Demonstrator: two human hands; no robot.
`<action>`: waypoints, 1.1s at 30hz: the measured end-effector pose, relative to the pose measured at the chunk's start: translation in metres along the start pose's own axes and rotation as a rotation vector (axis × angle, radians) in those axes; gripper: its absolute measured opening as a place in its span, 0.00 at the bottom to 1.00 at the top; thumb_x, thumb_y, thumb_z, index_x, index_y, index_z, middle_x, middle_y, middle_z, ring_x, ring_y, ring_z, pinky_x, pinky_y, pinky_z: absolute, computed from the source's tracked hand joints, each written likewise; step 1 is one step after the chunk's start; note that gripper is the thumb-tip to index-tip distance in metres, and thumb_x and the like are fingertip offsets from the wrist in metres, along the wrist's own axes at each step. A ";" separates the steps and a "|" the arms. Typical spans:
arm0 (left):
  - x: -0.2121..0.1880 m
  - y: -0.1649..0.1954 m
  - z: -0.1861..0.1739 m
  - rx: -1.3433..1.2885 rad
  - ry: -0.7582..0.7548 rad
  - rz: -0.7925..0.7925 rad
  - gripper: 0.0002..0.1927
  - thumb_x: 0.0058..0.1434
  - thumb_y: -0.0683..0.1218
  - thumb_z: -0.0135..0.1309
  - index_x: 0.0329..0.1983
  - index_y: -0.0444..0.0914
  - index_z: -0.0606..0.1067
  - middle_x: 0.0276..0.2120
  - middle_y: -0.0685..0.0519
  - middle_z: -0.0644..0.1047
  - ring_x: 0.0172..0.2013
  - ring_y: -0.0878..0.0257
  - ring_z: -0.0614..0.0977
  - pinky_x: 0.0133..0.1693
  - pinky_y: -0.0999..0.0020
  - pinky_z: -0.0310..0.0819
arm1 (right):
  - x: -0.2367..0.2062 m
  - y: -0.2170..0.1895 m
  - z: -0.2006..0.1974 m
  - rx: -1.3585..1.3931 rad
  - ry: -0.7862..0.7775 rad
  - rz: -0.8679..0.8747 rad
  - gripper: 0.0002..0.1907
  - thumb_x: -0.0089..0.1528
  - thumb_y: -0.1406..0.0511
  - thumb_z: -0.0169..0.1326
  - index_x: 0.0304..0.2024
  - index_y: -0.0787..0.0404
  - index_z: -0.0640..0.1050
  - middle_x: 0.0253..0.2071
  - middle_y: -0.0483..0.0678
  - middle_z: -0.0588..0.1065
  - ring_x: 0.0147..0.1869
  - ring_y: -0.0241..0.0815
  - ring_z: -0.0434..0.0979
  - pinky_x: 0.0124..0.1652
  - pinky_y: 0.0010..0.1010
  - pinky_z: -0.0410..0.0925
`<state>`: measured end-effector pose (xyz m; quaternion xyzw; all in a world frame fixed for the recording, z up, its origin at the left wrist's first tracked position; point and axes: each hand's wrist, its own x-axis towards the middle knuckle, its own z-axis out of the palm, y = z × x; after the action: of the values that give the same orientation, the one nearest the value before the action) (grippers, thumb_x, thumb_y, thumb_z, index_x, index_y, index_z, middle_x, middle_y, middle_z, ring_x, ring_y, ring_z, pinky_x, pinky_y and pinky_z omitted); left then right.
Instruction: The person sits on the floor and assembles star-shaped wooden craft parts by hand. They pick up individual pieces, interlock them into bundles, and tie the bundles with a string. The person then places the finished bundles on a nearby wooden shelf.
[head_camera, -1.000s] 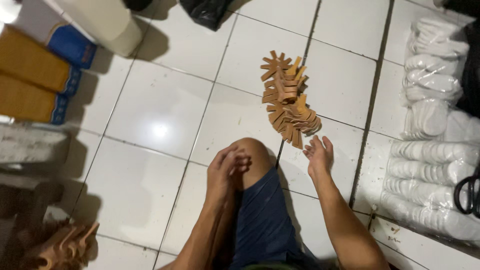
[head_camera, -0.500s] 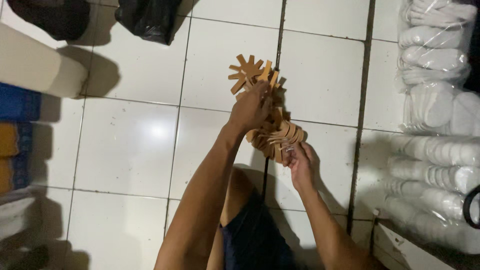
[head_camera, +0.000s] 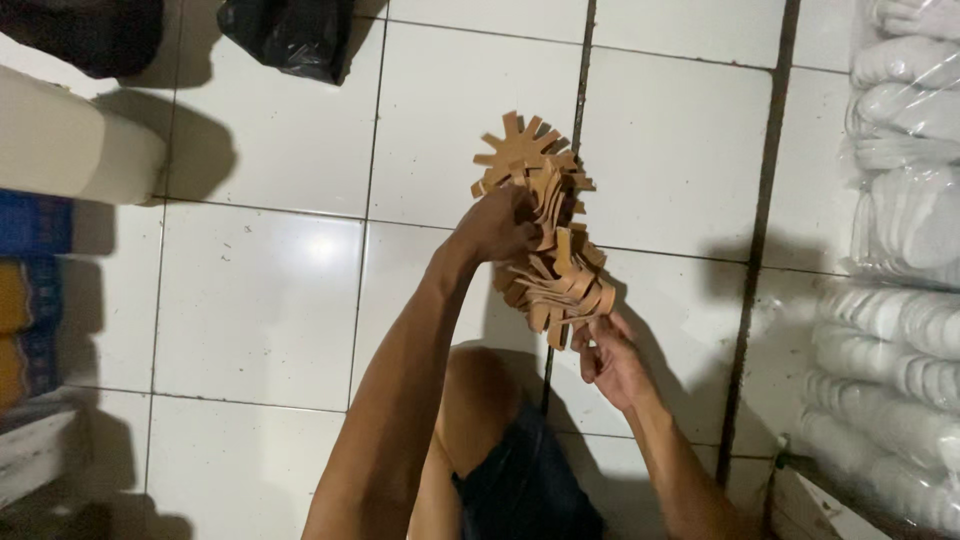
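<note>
Your left hand (head_camera: 497, 225) closes its fingers around the upper middle of the bundle of tan, notched leather-like cutouts (head_camera: 545, 235), which you hold above the white tiled floor (head_camera: 260, 300). Your right hand (head_camera: 607, 355) pinches the bundle's lower end with curled fingers. Bagged white pieces (head_camera: 900, 250) are stacked at your right, and a black bag (head_camera: 290, 35) lies well apart at the top.

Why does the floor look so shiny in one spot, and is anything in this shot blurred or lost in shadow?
Head view: a soft white glare sits on the glossy floor tile left of the arms. The left hand and right hand on the stack of tan cut-out pieces look fairly sharp. The black bag and the frame's lower corners sink into shadow; the white bagged stacks look slightly washed out.
</note>
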<state>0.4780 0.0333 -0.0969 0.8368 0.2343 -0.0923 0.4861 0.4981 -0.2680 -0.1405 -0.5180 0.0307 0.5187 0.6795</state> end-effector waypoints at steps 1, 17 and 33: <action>0.001 0.000 0.002 -0.025 0.024 0.048 0.14 0.55 0.44 0.61 0.41 0.34 0.75 0.37 0.43 0.80 0.39 0.51 0.82 0.43 0.57 0.77 | -0.002 -0.004 0.005 -0.006 -0.010 -0.045 0.23 0.61 0.56 0.58 0.57 0.55 0.75 0.26 0.44 0.76 0.14 0.30 0.66 0.13 0.24 0.61; -0.135 -0.007 0.042 -1.024 0.089 -0.120 0.08 0.63 0.39 0.55 0.43 0.30 0.76 0.25 0.50 0.79 0.20 0.66 0.79 0.21 0.71 0.73 | -0.019 0.006 0.057 -0.071 -0.140 0.015 0.21 0.63 0.53 0.52 0.54 0.55 0.77 0.33 0.49 0.80 0.35 0.38 0.80 0.35 0.32 0.73; -0.357 0.068 0.034 -1.198 0.843 0.033 0.08 0.63 0.41 0.62 0.40 0.31 0.77 0.26 0.52 0.79 0.20 0.67 0.77 0.22 0.73 0.69 | -0.105 0.005 0.155 -0.203 -0.639 -0.255 0.09 0.67 0.68 0.54 0.45 0.68 0.80 0.34 0.53 0.80 0.32 0.44 0.82 0.34 0.35 0.76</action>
<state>0.2018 -0.1324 0.0748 0.3956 0.3990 0.3886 0.7303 0.3691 -0.2245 -0.0120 -0.3942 -0.2999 0.5658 0.6592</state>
